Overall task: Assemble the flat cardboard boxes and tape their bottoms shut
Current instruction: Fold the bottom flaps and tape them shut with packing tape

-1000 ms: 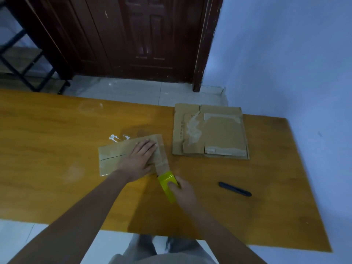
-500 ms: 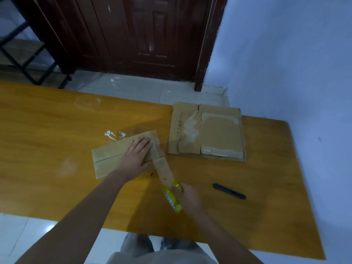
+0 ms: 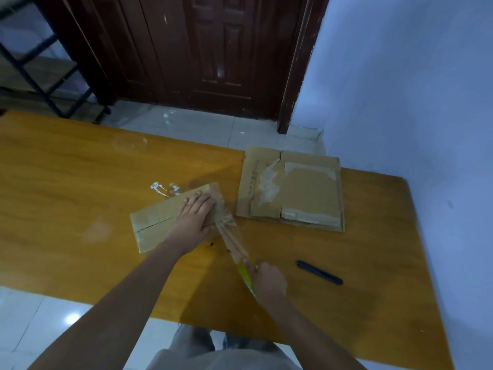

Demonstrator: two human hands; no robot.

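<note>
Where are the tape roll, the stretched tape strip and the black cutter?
tape roll [image 3: 246, 276], head view, yellow rim by the right hand.
tape strip [image 3: 230, 237], head view, mid-span.
black cutter [image 3: 319, 272], head view, middle of body.

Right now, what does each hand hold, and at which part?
The right hand grips the yellow tape roll by its rim. The left hand holds nothing; it presses flat on the small box.
</note>
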